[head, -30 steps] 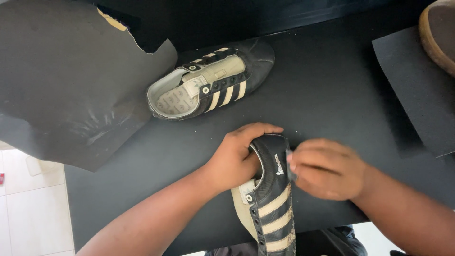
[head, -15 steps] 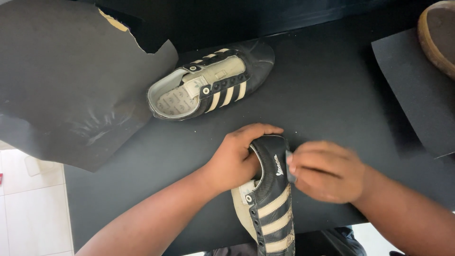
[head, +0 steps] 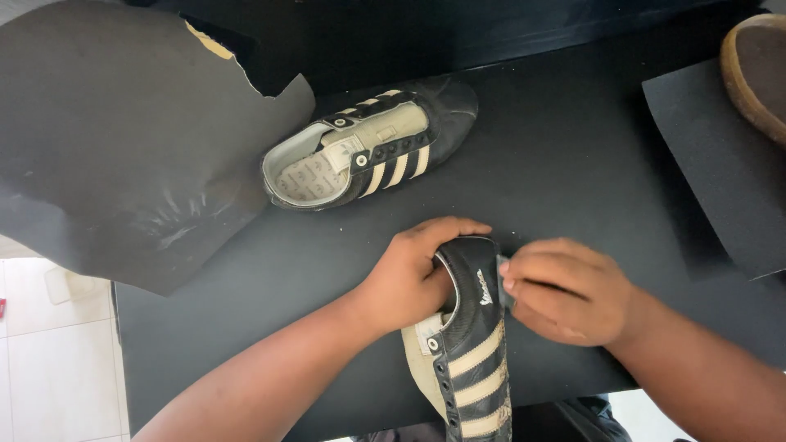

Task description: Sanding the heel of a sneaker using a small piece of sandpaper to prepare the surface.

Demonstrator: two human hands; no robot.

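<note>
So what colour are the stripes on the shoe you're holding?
Beige stripes on the black shoe, seen in the head view.

A black worktop (head: 573, 155) fills most of the view, matte and evenly lit. Past its left edge lies a pale tiled floor (head: 49, 360), bright with daylight, grout lines showing. A strip of the same floor shows at the bottom right.

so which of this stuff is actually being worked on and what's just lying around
In hand:
- near shoe, heel gripped by left hand
- small dark piece, pressed to its heel by right hand

Lying about:
- second striped shoe
- torn dark sheet
- black sheet
- brown shoe at the corner
</note>
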